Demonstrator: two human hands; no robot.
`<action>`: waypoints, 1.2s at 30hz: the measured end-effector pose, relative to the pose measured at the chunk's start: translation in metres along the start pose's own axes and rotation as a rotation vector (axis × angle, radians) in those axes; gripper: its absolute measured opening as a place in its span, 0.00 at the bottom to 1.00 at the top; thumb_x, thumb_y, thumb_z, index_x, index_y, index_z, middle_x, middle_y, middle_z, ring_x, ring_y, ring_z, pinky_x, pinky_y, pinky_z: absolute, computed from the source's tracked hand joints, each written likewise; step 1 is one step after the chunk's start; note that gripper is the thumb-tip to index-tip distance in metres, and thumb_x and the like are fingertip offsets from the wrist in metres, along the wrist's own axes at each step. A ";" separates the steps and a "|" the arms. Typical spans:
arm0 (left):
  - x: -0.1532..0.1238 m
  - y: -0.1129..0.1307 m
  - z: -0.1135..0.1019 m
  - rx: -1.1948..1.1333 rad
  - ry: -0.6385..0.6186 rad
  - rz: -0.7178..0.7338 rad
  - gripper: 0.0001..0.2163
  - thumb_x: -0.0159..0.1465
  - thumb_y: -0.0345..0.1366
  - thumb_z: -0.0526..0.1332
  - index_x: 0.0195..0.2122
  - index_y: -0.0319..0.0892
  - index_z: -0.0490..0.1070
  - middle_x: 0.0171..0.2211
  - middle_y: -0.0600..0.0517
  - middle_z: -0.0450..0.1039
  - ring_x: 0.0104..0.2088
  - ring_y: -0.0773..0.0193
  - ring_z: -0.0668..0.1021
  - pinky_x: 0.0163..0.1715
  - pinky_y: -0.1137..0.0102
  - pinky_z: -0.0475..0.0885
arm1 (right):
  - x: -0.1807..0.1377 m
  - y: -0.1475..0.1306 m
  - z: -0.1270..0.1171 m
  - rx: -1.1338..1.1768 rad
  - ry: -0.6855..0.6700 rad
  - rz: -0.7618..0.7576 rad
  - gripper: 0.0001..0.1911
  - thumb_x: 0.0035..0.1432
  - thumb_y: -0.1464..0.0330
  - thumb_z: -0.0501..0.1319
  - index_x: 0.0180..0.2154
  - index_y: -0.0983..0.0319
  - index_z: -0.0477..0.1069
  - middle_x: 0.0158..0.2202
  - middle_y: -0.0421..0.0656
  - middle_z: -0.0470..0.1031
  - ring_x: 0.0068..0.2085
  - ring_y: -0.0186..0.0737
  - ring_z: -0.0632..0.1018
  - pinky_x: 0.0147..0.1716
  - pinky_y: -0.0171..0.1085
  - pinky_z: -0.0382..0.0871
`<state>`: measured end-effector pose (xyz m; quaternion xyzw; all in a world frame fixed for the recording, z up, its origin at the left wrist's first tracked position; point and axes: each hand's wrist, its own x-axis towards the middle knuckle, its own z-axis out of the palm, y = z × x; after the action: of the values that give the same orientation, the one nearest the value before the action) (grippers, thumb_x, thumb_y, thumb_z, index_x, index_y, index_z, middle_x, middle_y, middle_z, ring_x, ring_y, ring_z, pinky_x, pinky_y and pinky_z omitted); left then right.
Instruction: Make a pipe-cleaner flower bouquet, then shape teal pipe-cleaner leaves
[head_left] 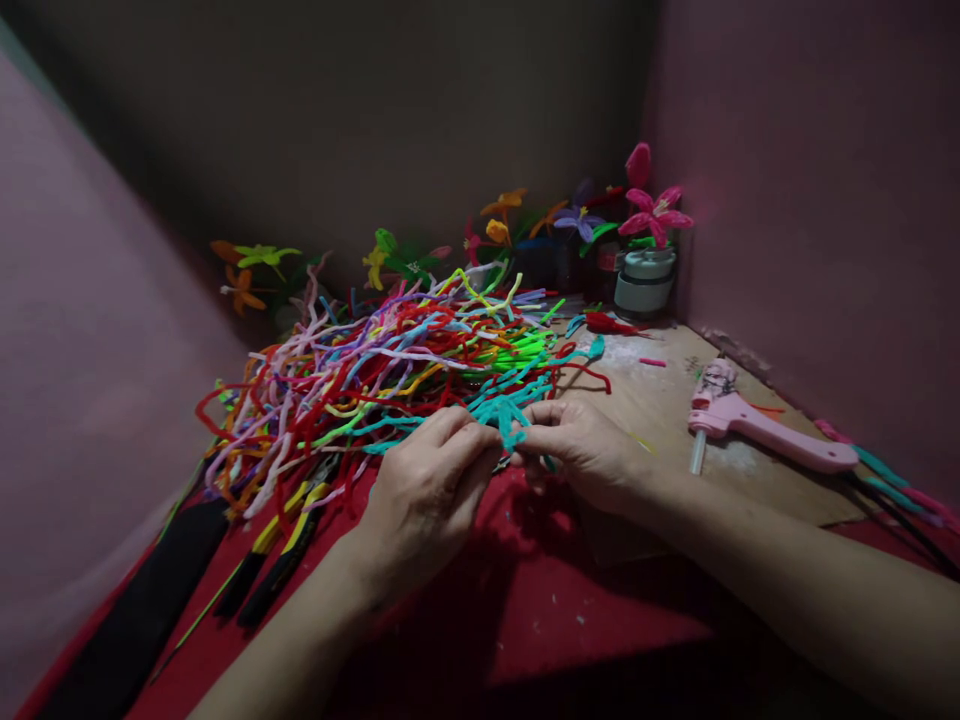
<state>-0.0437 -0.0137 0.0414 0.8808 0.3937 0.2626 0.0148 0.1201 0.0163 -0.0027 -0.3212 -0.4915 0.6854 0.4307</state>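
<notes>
Between my two hands is a teal pipe cleaner [510,424], bent into loops and pinched from both sides. My left hand [439,480] has its fingers closed on the left part of it. My right hand [574,440] grips the right part between thumb and forefinger, with its other fingers curled below. Just beyond my hands lies a large tangled heap of pipe cleaners [390,350] in red, pink, lilac, yellow, green and teal. My fingertips hide some of the held piece.
A pink glue gun [772,430] rests on a cardboard sheet [660,380] at right. Yellow-and-black pliers [289,530] and a black strip-like object [142,610] lie at left on the red tabletop [540,610]. Pipe-cleaner flowers, one in a grey-green pot [645,285], stand behind.
</notes>
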 end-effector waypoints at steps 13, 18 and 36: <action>0.000 0.009 0.001 0.260 -0.226 -0.190 0.09 0.62 0.33 0.48 0.29 0.40 0.65 0.33 0.50 0.60 0.30 0.66 0.67 0.28 0.71 0.64 | -0.001 0.000 0.005 -0.009 0.083 0.065 0.08 0.43 0.69 0.62 0.20 0.64 0.63 0.17 0.37 0.68 0.15 0.28 0.66 0.16 0.31 0.64; 0.000 0.011 0.005 0.347 -0.266 -0.210 0.09 0.61 0.33 0.47 0.29 0.40 0.65 0.34 0.50 0.59 0.30 0.66 0.68 0.26 0.71 0.64 | -0.004 0.001 0.007 -0.284 0.132 0.002 0.05 0.45 0.69 0.59 0.23 0.63 0.65 0.17 0.36 0.65 0.17 0.30 0.66 0.18 0.31 0.60; 0.006 0.020 0.009 0.416 -0.338 -0.230 0.08 0.60 0.30 0.47 0.29 0.41 0.64 0.34 0.50 0.61 0.28 0.67 0.69 0.25 0.71 0.62 | -0.007 0.004 0.006 -0.670 0.180 -0.268 0.04 0.46 0.74 0.54 0.25 0.65 0.67 0.22 0.37 0.66 0.24 0.30 0.65 0.23 0.30 0.56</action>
<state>-0.0224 -0.0217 0.0416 0.8456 0.5285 0.0224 -0.0712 0.1172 0.0073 -0.0045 -0.4361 -0.6863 0.3931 0.4293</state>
